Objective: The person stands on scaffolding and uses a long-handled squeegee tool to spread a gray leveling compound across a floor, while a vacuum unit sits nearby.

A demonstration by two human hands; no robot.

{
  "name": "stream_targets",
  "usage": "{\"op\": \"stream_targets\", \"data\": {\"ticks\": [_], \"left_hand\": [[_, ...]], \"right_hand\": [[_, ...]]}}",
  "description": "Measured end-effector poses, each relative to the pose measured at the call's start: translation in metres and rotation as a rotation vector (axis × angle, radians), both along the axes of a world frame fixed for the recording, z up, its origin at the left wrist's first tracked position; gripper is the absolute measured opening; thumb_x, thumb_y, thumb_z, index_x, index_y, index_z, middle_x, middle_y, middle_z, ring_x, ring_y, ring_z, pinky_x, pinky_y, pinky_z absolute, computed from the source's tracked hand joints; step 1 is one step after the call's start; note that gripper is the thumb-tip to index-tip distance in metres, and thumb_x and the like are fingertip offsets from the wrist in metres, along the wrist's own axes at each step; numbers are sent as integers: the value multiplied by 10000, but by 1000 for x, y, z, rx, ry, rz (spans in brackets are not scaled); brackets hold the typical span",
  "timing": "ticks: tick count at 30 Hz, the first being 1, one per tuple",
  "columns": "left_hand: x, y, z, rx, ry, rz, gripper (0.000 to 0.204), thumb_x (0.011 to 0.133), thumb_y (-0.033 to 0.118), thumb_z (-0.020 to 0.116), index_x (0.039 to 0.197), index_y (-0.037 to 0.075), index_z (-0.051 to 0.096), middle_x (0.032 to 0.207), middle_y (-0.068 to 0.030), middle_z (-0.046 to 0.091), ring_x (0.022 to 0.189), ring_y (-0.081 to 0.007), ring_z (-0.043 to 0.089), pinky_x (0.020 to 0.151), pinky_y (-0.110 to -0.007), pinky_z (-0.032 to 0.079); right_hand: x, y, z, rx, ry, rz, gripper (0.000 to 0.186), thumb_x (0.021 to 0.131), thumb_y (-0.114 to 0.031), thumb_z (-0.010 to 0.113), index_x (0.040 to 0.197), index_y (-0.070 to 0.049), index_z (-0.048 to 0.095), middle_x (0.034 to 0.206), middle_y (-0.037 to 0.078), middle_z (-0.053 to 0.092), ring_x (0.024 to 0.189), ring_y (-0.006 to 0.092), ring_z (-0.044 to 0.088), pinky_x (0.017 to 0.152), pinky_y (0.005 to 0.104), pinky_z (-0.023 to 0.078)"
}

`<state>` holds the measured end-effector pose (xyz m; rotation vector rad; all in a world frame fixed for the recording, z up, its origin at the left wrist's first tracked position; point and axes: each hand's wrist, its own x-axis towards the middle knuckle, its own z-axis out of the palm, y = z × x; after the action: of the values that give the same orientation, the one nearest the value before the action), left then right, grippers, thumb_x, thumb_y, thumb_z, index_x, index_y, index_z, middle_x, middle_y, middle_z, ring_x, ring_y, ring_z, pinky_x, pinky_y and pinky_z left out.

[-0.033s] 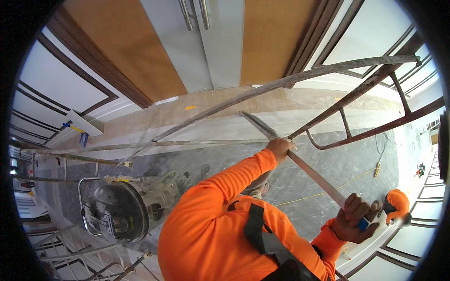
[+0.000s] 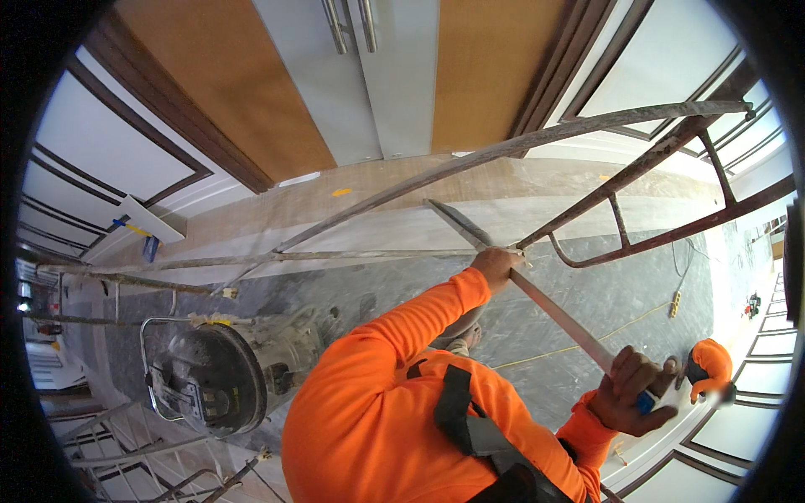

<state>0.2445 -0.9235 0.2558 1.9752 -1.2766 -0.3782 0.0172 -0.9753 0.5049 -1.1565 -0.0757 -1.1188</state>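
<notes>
A long, flat, pale strip [image 2: 563, 317] slants between my hands; its exact kind is unclear. My left hand [image 2: 497, 267] is closed around its far end, beside the rusty scaffold frame [image 2: 597, 193]. Beyond those fingers, a dark narrow piece with a light edge [image 2: 457, 223] points away; whether it joins the strip is hidden. My right hand [image 2: 633, 391] wraps the near end, thumb out to the side. A small blue part [image 2: 646, 402] shows in the right palm. Both sleeves are orange.
A dusty drum-shaped machine [image 2: 210, 381] stands at left on the grey floor [image 2: 386, 293]. Scaffold tubes [image 2: 352, 201] cross ahead, before double doors [image 2: 369, 101]. A yellow cord [image 2: 579, 346] trails across the floor. Another person in orange [image 2: 711, 366] bends down at right.
Both hands and the strip have shifted slightly to the left. My grip looks the same, and the surroundings are nearly unchanged.
</notes>
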Motion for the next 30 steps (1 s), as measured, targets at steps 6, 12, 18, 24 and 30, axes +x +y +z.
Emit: {"op": "stream_targets", "data": {"ticks": [6,12,18,24,30], "left_hand": [[8,73,-15,-90,-11,139,359,780,91,582,1122,35,676,908,-195,673,889,-391,634,791,-486,481],[8,115,-24,-26,19,284,387,760,68,619,1141,30,676,951,-190,680,936,-376,633,834,-464,485],[0,87,-21,-125,49,296,383,789,116,607,1155,25,673,916,-189,677,896,-375,636,818,-450,485],[-13,13,-13,-215,19,141,348,782,124,612,1112,29,675,833,-190,655,813,-382,637,752,-463,484],[-33,-69,-36,-328,48,30,337,771,117,621,1095,36,664,831,-194,651,818,-387,634,749,-468,485]], "right_hand": [[-34,-4,-76,-118,150,219,794,779,-776,586,1020,-20,546,501,3,439,456,157,419,523,322,384],[35,54,-29,-167,15,353,777,833,-769,516,652,-16,576,513,66,535,424,216,510,472,345,416],[30,32,-15,-314,96,307,579,914,-546,490,636,-41,550,451,39,443,351,172,398,395,324,323],[10,-2,1,-412,111,290,540,905,-497,512,649,-26,573,451,48,458,349,177,415,394,322,324],[-10,-23,2,-466,218,127,560,893,-523,530,652,-22,593,458,58,495,368,191,456,410,333,355]]}}
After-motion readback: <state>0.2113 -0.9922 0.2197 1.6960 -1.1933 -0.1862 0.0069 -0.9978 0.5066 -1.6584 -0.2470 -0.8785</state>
